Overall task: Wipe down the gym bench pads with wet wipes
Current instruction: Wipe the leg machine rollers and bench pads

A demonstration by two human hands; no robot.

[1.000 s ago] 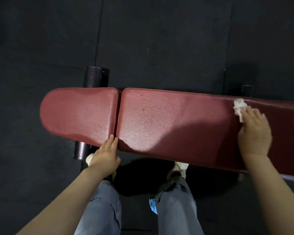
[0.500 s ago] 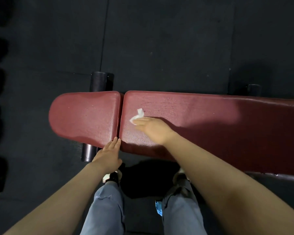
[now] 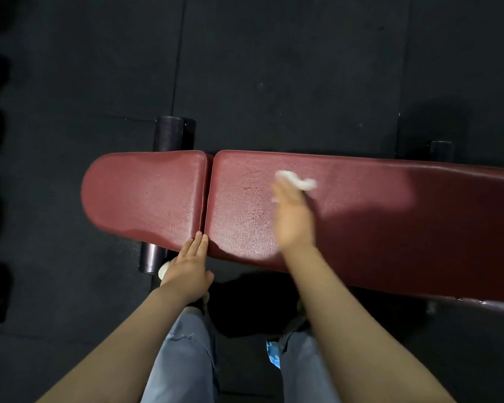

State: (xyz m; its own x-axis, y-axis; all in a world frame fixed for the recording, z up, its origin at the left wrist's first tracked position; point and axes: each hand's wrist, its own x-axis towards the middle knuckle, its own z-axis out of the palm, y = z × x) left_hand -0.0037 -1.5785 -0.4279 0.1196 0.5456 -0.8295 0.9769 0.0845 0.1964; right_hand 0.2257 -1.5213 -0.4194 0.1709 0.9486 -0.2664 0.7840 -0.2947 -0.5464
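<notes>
Bench: a gym bench with two dark red, grained vinyl pads set end to end, running left to right across the view over a black rubber floor [image 3: 274,68].
Short pad: the short red seat pad with a rounded left end [image 3: 146,196] lies to the left; a narrow seam parts it from its neighbour.
Long pad: the long red back pad [image 3: 390,222] runs from that seam out past the right edge of the view; its right part lies in shadow, its left part is lit and shows a speckled sheen.
Wipe: a crumpled white wet wipe [image 3: 298,181] lies on the long pad, near the pad's far edge and towards its left end, and is blurred.
Right hand: the right hand [image 3: 293,219] lies on the long pad with its fingers stretched flat over the wipe, pressing it to the vinyl; the hand is blurred, so whether the thumb pinches the wipe cannot be told.
Left hand: the left hand [image 3: 188,269] rests at the bench's near edge, its straight, close-set fingers touching the seam between the two pads and holding nothing.
Frame: black cylindrical bar ends [image 3: 169,133] stick out from under the bench near the seam, on the far side and the near side.
Person: legs in light blue jeans [image 3: 181,359] stand just before the bench's near edge.
</notes>
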